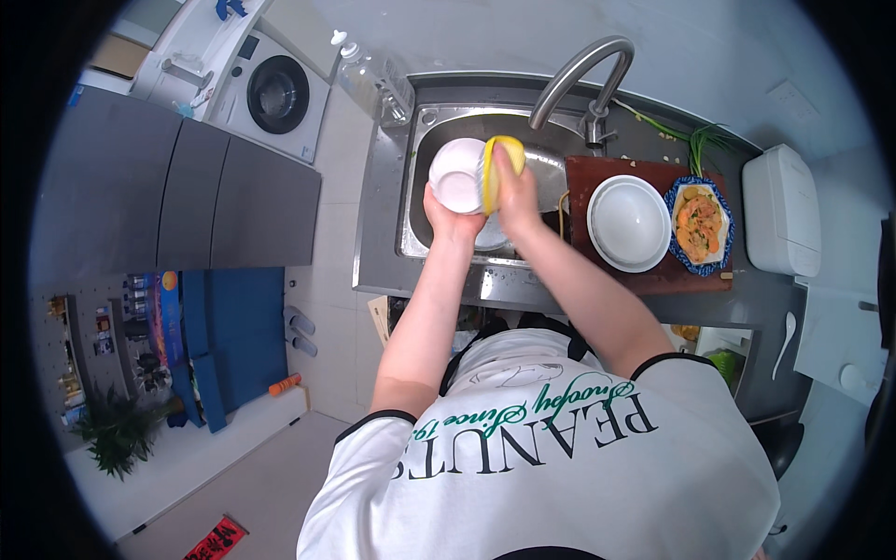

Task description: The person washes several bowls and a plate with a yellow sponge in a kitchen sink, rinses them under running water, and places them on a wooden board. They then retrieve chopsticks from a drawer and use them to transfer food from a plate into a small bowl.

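Over the steel sink [408,219] I hold a small white bowl [458,177], tipped so that its round foot faces up. My left hand [450,220] grips the bowl from its near side. In my right hand [516,194] is a yellow sponge cloth [491,166], pressed against the bowl's right side, fingers bent over it. Part of another pale dish [492,238] shows in the sink below my wrists. The curved steel faucet [581,79] rises behind the sink; I cannot tell whether water runs.
Right of the sink, a brown cutting board [583,177] bears stacked white bowls [631,222] and a blue-rimmed dish of food [700,229]. Green onions [707,140] lie behind. A clear pump bottle [378,89] stands at the back left. A white bin [782,210] and a spoon [787,338] are farther right.
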`<state>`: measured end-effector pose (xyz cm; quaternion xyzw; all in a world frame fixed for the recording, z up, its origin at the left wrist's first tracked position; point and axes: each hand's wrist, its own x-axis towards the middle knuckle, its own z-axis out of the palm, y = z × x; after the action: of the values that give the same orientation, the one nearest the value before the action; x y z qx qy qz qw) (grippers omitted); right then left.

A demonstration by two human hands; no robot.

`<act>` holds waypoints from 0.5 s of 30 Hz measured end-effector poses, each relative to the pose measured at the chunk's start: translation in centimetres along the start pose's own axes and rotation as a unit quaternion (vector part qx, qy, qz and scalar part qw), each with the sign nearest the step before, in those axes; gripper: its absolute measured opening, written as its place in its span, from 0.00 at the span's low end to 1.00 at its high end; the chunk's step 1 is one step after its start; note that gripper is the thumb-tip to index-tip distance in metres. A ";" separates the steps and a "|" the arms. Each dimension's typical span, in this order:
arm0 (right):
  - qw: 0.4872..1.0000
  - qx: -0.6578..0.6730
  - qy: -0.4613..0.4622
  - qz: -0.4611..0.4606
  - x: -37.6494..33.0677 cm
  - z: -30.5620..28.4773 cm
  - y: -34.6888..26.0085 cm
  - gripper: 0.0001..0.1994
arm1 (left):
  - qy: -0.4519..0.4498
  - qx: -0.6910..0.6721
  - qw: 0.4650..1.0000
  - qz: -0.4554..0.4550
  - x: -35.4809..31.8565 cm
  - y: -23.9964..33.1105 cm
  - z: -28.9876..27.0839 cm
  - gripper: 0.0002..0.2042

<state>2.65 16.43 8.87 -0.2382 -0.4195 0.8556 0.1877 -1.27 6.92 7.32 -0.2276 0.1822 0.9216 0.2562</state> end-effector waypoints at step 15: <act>0.937 -0.345 -0.062 0.016 3.2 -0.4 -1.7 0.30 | 0.050 0.494 0.863 0.092 1.1 4.6 1.4 0.23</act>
<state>0.47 19.29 9.27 -0.2415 -0.6957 0.6744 0.0540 -5.15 4.31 8.94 -0.0988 0.6460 0.7181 0.2394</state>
